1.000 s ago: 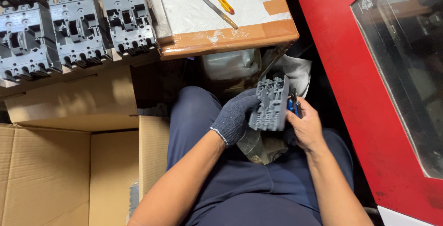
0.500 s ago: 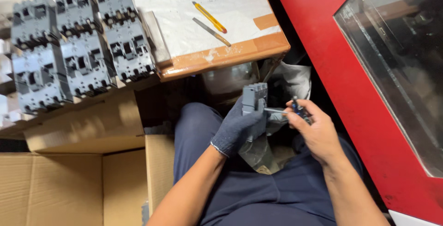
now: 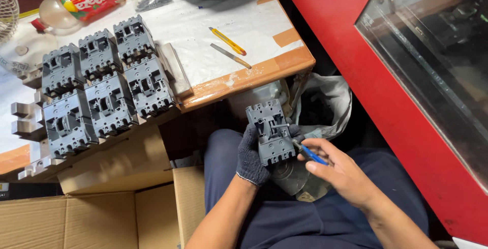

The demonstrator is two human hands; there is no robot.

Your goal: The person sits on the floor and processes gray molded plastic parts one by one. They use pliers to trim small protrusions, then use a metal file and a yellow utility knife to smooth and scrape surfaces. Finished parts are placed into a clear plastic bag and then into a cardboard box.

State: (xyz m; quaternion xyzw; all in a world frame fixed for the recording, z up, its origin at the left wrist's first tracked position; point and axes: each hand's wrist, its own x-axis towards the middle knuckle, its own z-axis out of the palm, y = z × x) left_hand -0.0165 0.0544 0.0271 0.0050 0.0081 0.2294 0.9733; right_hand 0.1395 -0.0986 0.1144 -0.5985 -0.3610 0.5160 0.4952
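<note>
Grey housing point(image 3: 269, 132) now face-up, table edge point(image 3: 244, 83) near

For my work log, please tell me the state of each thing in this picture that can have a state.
Left hand, in dark knit glove: grips grey plastic breaker housing, upright over lap.
Right hand, bare: holds blue-handled tool, tip at housing.
Six grey housings on bench: lying in rows.
Yellow utility knife: lying unused.
Clear plastic bottle: lying on side.
Cardboard box: open.

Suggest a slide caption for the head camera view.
Gloved left hand holds a grey plastic housing while the bare right hand applies a blue-handled tool over the lap.
</note>
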